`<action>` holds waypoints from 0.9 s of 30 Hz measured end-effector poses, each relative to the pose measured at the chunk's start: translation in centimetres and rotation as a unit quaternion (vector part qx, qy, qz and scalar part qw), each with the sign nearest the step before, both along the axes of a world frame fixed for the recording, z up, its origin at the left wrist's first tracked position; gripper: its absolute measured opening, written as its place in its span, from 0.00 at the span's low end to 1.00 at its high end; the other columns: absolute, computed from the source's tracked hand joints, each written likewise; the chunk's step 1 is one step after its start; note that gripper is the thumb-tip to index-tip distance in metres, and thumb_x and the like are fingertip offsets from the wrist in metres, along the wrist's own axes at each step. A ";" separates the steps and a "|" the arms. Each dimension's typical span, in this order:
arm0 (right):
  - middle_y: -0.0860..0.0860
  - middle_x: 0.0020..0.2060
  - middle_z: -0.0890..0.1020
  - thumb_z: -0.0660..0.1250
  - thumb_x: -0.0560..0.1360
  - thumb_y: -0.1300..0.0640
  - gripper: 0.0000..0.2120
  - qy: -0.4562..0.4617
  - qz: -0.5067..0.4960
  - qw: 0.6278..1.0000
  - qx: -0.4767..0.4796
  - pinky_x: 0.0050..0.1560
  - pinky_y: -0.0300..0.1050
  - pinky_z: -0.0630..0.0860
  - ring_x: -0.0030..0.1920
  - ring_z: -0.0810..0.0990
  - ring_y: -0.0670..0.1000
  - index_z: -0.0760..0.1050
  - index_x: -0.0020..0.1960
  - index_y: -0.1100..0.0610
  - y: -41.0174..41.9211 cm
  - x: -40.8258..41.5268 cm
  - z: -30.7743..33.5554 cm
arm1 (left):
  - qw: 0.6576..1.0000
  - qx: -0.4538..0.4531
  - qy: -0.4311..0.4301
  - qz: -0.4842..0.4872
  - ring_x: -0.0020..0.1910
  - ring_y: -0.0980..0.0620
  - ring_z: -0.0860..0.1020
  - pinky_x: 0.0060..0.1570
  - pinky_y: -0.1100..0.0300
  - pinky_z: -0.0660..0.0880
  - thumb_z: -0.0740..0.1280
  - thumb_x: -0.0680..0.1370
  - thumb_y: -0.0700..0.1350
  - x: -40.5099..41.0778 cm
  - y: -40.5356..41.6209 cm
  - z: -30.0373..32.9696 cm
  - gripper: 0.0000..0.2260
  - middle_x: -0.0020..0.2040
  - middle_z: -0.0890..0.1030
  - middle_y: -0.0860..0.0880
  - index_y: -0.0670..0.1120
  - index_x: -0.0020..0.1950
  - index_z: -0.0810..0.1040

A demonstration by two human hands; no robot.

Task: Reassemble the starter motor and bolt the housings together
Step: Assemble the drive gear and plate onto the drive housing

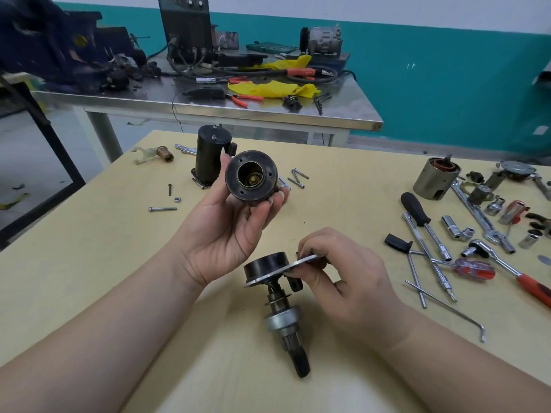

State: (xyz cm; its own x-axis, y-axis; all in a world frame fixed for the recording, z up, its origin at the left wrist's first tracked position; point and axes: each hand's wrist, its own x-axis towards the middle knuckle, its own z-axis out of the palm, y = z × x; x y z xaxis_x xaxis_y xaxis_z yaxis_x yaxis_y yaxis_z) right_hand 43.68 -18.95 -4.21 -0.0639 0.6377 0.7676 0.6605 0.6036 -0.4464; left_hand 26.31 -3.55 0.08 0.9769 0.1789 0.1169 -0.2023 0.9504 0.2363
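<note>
My left hand grips a dark round solenoid housing, held up with its open bore facing me; brass shows inside. My right hand pinches the metal plate of the drive assembly. That assembly has a black cap on top, and its pinion shaft points down toward me. A black motor body stands upright behind my left hand. Loose long bolts lie just right of it. A bolt, a nut and a small screw lie to the left.
A field housing with copper windings stands at the right, among ratchets, sockets, screwdrivers and bent rods. A shift fork and brass bushing lie far left. A cluttered steel bench stands beyond the wooden table.
</note>
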 end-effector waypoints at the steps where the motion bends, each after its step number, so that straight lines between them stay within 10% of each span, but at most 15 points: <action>1: 0.49 0.44 0.78 0.66 0.85 0.54 0.06 0.001 -0.001 1.000 -0.004 0.40 0.49 0.77 0.39 0.78 0.52 0.73 0.51 0.55 0.0 0.0 0.0 | 0.999 0.012 0.021 0.030 0.48 0.29 0.88 0.44 0.42 0.88 0.82 0.74 0.48 0.2 -0.1 0.0 0.30 0.55 0.83 0.27 0.26 0.63 0.79; 11: 0.49 0.43 0.79 0.65 0.85 0.53 0.06 -0.008 -0.010 1.000 -0.023 0.40 0.49 0.77 0.39 0.78 0.52 0.74 0.52 0.54 -0.1 0.1 -0.2 | 0.976 0.067 0.128 0.165 0.48 0.40 0.89 0.32 0.57 0.85 0.71 0.72 0.61 0.8 -0.8 0.4 0.28 0.51 0.86 0.37 0.37 0.53 0.88; 18: 0.49 0.42 0.79 0.66 0.85 0.53 0.08 -0.011 -0.018 0.999 -0.029 0.39 0.49 0.76 0.39 0.77 0.52 0.75 0.51 0.57 -0.1 0.1 -0.3 | 0.946 0.195 0.082 0.245 0.66 0.31 0.83 0.55 0.44 0.86 0.87 0.68 0.46 0.9 -1.4 0.0 0.27 0.69 0.81 0.34 0.41 0.64 0.83; 27: 0.50 0.41 0.80 0.68 0.82 0.55 0.06 -0.007 -0.034 0.999 -0.042 0.39 0.50 0.77 0.39 0.78 0.53 0.76 0.51 0.58 0.0 0.2 -0.6 | 0.914 0.308 0.066 0.257 0.65 0.34 0.83 0.64 0.44 0.82 0.86 0.70 0.44 0.7 -1.9 0.0 0.26 0.65 0.83 0.35 0.41 0.65 0.84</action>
